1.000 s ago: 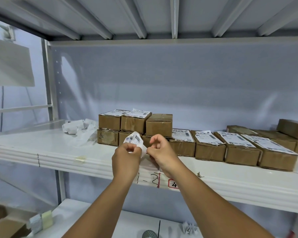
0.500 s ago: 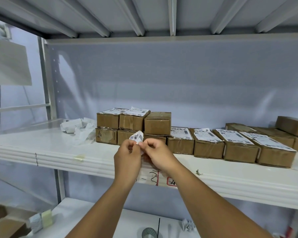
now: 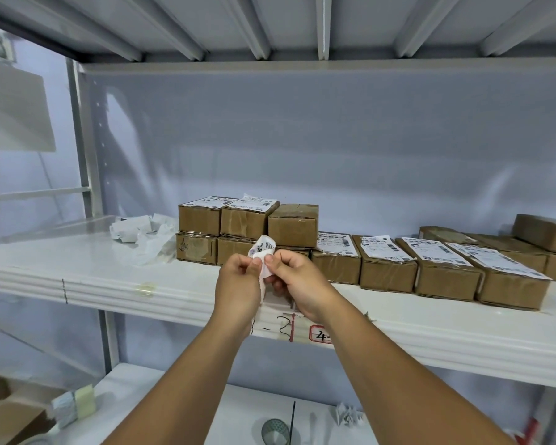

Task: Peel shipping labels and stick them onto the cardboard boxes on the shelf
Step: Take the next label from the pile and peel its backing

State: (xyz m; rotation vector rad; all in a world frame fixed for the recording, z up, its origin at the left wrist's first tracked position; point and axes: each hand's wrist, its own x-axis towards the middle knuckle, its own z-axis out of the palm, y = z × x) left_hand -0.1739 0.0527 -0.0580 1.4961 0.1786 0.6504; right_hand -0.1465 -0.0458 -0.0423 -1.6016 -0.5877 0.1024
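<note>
**Item:** shipping label (image 3: pixel 263 252), crumpled, held at frame centre just in front of the shelf (image 3: pixel 109 274) edge.
**Hold:** the label is pinched from both sides, by the left hand (image 3: pixel 238 281) at its left edge and the right hand (image 3: pixel 297 281) at its right. Whether the backing is parted cannot be told.
**Target, as judged:** unlabelled box (image 3: pixel 293 224), top tier of the stack, just above and behind the label. Its long axis appears to run away from the camera, and the right hand is judged nearer.
**Neighbours:** labelled stacked boxes (image 3: pixel 225 216) touch it at left.
**Room:** open air is noted above the stack. The labelled row (image 3: pixel 430 264) lies right of centre, and discarded backing (image 3: pixel 138 231) lies left, well apart.
</note>
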